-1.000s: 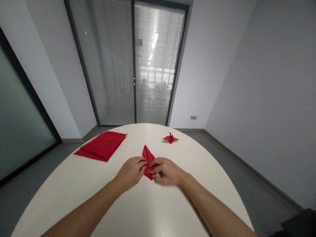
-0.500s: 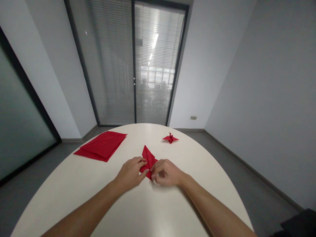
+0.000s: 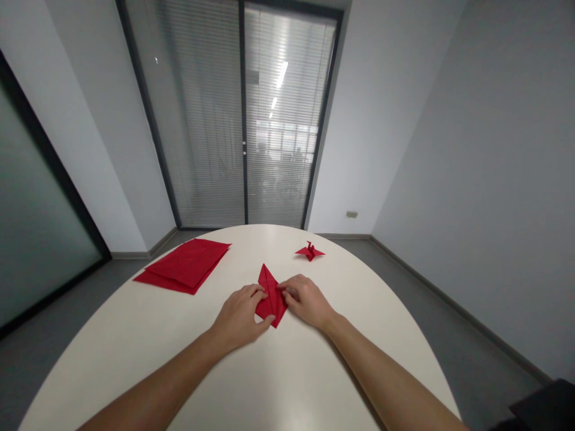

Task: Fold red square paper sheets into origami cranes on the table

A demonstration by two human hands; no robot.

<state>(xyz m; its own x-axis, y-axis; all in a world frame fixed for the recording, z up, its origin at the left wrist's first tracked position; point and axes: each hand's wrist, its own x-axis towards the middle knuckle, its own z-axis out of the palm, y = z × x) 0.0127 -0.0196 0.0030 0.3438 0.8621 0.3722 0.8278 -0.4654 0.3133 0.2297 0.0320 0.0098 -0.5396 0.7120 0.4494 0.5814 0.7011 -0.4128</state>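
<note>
A red paper piece, folded into a long kite shape, lies on the white round table in front of me. My left hand rests on its left edge, fingers curled, thumb pressing the near tip. My right hand presses its right edge with bent fingertips. Both hands pinch the paper flat against the table.
A stack of red paper sheets lies at the far left of the table. A finished red paper crane stands at the far middle. Beyond the table are glass doors with blinds and grey walls.
My right hand has slid from the near tip of the folded paper up along its right edge. The left hand has stayed in place and the paper lies flatter.
</note>
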